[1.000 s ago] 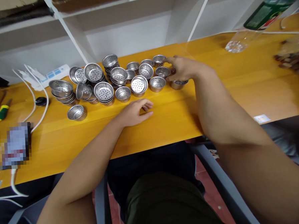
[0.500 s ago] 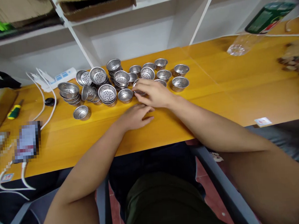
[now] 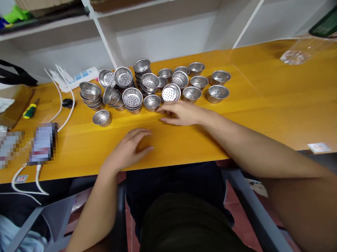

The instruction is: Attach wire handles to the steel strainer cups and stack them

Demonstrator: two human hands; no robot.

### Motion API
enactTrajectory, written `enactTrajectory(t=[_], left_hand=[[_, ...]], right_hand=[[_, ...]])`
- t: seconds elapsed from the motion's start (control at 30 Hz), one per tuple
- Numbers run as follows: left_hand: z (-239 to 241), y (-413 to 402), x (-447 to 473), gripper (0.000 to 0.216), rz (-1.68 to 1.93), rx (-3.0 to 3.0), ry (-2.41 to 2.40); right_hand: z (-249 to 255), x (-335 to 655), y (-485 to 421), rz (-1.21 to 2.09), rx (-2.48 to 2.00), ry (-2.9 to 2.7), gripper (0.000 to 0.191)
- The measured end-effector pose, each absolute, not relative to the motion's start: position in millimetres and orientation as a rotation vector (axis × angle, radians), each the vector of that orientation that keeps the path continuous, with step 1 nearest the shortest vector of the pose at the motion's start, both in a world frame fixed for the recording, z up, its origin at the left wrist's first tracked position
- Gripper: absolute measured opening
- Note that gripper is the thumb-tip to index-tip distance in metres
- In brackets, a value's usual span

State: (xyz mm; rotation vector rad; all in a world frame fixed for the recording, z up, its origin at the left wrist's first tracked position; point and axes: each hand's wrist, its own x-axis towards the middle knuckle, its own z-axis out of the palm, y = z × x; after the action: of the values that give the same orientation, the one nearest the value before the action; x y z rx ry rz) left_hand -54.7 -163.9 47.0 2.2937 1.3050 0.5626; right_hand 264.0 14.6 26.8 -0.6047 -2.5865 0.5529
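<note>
Several small perforated steel cups stand in a cluster on the yellow table, some stacked, some tipped. My right hand lies flat on the table just in front of the cluster, fingers stretched toward a single cup and a tilted perforated cup; it holds nothing. My left hand rests palm down nearer the table's front edge, fingers apart, holding nothing. One lone cup sits apart at the left of the cluster.
White cables, a power strip, a black cap and a yellow-green screwdriver lie at the left. A clear plastic bottle lies at the far right. White shelving stands behind the table. A small sticker is near the front edge.
My right hand drew back from the far right cups to the cluster's middle, then lowered flat in front of it. My left hand slid back toward the table's edge. The view shifted left.
</note>
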Motion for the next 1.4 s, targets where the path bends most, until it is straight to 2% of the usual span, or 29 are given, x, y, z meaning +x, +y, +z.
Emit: enactTrajectory(t=[0.2, 0.4, 0.47, 0.57, 0.67, 0.8, 1.03, 1.27, 1.4], left_hand=[[53, -182, -109, 0.039, 0.877, 2.202, 1.535], [46, -165, -132, 0.039, 0.980, 2.222, 1.733], [48, -151, -141, 0.039, 1.041, 2.244, 1.833], [60, -131, -150, 0.038, 0.958, 2.296, 1.826], [76, -115, -145, 0.040, 0.866, 2.317, 1.759], [79, -92, -120, 0.046, 0.720, 2.266, 1.533], [60, -38, -94, 0.062, 0.552, 2.304, 1.401], [60, -3, -77, 0.073, 0.476, 2.266, 1.445], [61, -9, -68, 0.077, 0.469, 2.264, 1.486]], right_hand=[[15, 266, 24, 0.523, -0.713, -2.536, 0.050], [10, 269, 32, 0.481, -0.857, -2.500, 0.078], [14, 268, 30, 0.454, -0.878, -2.487, 0.071], [24, 265, 20, 0.379, -0.894, -2.445, 0.046], [27, 254, 6, 0.378, -0.656, -2.459, 0.041], [14, 234, -3, 0.478, -0.362, -2.580, 0.059], [0, 231, 20, 0.525, -0.540, -2.554, 0.085], [-6, 247, 47, 0.577, -0.724, -2.471, 0.099], [-2, 258, 57, 0.581, -0.800, -2.448, 0.094]])
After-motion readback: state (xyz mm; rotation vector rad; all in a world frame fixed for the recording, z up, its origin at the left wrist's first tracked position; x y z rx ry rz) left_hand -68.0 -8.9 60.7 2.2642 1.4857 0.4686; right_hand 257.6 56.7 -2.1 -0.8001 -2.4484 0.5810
